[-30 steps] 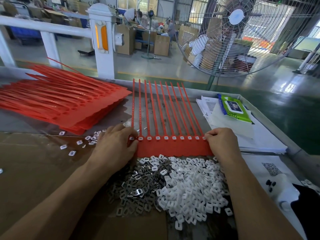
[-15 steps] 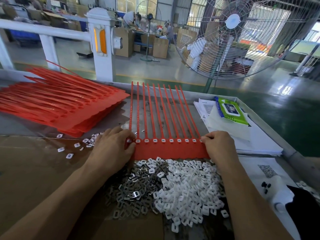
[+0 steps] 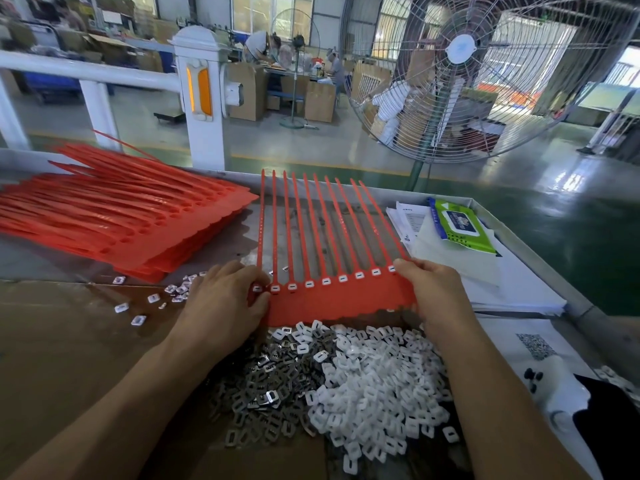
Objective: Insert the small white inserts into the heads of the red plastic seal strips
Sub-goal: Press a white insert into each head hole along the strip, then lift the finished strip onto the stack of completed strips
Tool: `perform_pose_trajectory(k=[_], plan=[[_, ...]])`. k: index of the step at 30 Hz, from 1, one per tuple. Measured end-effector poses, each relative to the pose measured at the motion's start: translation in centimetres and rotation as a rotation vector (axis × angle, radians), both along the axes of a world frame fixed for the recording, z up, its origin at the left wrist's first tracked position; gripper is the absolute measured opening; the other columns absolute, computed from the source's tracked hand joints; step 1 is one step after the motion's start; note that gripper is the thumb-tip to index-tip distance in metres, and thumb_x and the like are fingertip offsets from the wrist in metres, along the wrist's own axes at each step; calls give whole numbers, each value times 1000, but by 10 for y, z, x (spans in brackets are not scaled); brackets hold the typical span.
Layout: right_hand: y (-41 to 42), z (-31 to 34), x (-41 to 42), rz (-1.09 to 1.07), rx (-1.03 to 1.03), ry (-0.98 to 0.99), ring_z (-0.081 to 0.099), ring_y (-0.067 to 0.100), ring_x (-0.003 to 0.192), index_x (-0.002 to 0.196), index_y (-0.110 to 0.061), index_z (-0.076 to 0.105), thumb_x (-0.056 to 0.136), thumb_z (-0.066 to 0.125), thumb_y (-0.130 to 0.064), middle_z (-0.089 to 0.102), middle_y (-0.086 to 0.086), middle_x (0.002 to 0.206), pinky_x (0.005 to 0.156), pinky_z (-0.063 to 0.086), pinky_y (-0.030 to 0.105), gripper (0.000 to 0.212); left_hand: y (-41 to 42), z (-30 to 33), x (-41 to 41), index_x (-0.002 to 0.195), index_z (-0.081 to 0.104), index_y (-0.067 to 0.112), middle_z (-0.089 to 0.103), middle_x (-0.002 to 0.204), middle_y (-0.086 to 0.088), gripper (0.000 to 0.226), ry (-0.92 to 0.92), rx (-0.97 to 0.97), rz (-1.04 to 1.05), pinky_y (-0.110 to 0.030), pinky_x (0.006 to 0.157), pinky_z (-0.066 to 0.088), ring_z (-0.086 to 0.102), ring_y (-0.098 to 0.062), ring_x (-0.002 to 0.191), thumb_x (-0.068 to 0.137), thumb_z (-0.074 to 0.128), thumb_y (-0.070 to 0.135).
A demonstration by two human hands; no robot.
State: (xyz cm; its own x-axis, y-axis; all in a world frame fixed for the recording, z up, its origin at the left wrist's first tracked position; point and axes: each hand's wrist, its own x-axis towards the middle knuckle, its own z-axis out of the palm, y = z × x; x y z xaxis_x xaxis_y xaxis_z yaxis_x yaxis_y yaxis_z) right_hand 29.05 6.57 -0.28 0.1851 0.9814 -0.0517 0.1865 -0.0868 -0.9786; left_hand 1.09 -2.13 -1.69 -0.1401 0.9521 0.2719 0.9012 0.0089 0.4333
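Gripping the red seal sheet point(image 3: 332, 303) at both ends, left hand point(image 3: 225, 299) and right hand point(image 3: 434, 292) should lift evenly, keeping seated inserts point(image 3: 325, 281) level.

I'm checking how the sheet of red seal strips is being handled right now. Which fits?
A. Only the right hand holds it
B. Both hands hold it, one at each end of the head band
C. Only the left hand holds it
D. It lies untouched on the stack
B: the left hand grips one end of the red seal strips and the right hand grips the other.
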Motion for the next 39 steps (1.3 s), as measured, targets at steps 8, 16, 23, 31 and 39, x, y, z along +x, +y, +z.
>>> perform_pose_trajectory(k=[8,16,23,31,39], plan=[[4,-8,9,76,-75,-4,70,17,53,96,-6,73,91,77,-26,76,4,69,42,50,25,21,0,-1,0,114,65,36,59,113,9,22,6,7,5,-42,102,38,52,-20,115,93,62,39],[1,0,1,21,139,-198,74,16,73,89,-19,72,103,60,-38,75,-5,76,64,63,40,26,1,-3,-1,136,54,33,59,133,5,44,-2,-8,26,-43,108,35,49,-22,126,94,60,42],[1,1,1,-110,196,-112,72,13,82,92,-20,69,105,56,-41,75,-9,86,72,61,37,27,2,-4,0,142,48,31,59,137,3,54,15,-19,26,-44,108,37,50,-25,128,92,63,42],[5,1,16,-418,297,-60,68,11,85,95,-23,64,107,51,-41,68,-13,91,54,51,23,25,2,-4,0,136,56,33,58,135,4,43,29,-29,17,-45,108,37,50,-25,126,95,59,43],[10,2,24,-706,289,271,63,25,89,123,-5,63,107,53,-26,66,10,109,62,49,15,28,1,-6,-1,132,60,35,60,131,6,39,42,-16,5,-45,106,38,51,-23,123,94,59,44]])
